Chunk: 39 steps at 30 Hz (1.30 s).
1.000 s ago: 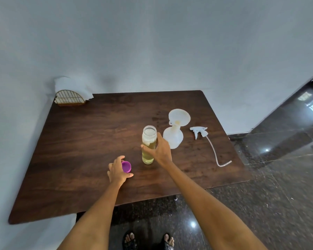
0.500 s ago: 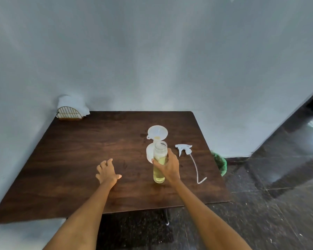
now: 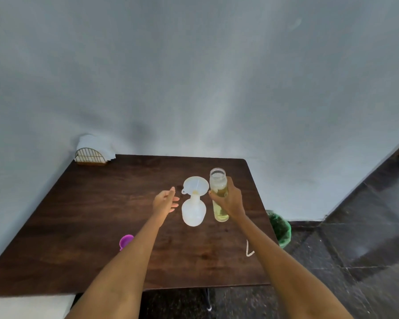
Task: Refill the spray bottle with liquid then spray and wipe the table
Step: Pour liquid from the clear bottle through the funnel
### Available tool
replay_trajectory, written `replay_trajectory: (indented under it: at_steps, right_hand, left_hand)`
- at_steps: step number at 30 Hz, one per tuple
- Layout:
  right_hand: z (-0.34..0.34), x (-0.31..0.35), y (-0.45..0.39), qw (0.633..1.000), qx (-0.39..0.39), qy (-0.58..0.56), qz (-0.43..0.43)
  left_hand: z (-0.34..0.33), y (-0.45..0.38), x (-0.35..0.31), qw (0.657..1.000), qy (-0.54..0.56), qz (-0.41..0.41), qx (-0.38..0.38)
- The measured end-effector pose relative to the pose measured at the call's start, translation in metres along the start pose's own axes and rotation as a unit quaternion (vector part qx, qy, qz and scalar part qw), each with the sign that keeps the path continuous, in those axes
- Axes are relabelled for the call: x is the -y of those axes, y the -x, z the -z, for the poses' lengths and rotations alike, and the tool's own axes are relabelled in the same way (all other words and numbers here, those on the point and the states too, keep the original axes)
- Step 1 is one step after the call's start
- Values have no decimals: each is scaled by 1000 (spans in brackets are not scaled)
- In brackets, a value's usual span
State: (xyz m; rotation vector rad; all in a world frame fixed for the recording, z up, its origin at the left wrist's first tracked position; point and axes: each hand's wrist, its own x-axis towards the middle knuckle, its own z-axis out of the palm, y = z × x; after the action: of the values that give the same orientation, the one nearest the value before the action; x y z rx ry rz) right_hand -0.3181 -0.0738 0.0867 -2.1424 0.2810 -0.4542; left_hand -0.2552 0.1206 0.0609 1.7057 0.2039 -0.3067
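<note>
A white spray bottle body (image 3: 193, 211) stands on the dark wooden table (image 3: 90, 215) with a white funnel (image 3: 195, 184) in its neck. My right hand (image 3: 230, 200) grips a clear uncapped bottle of yellow liquid (image 3: 219, 194), held upright just right of the funnel and lifted off the table. My left hand (image 3: 165, 201) hovers with relaxed fingers just left of the spray bottle, not touching it. The purple cap (image 3: 125, 241) lies on the table beside my left forearm. Only the end of the sprayer's tube (image 3: 248, 249) shows past my right forearm.
A wire napkin holder with white napkins (image 3: 91, 153) sits at the table's far left corner against the wall. A green bin (image 3: 279, 229) stands on the floor off the table's right edge. Dark tiled floor lies to the right.
My right hand has lifted the liquid bottle up and to the right of the funnel. My left hand left the purple cap on the table and moved toward the spray bottle.
</note>
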Motion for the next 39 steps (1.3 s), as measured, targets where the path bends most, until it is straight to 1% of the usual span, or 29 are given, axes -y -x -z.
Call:
replay_trajectory:
  at_steps: [3,7,10,14,21,26,30,39]
  right_hand:
    - [5,-4,-11,999,0,34,-1]
    - [3,-12,-25,991,1,128,27]
    - [1,-13,-31,984,24,173,46]
    - [-2,-13,-38,979,64,185,59]
    - [1,-19,-45,971,104,203,67]
    - [4,-19,-48,965,125,218,77]
    - [7,-18,-54,952,151,252,83]
    - [8,-17,-62,943,176,264,100]
  left_hand:
    - [-9,-12,-4,1000,-1,-11,22]
    - [-15,-20,-1,998,-10,-9,68]
    - [-17,-21,0,997,9,0,71]
    - [-16,-23,-7,998,37,12,48]
    - [-14,-23,-18,998,22,53,40]
    - [-17,-20,-21,996,31,74,47]
    - [-19,-17,-23,996,33,67,42]
    - [-21,-20,-24,999,13,36,25]
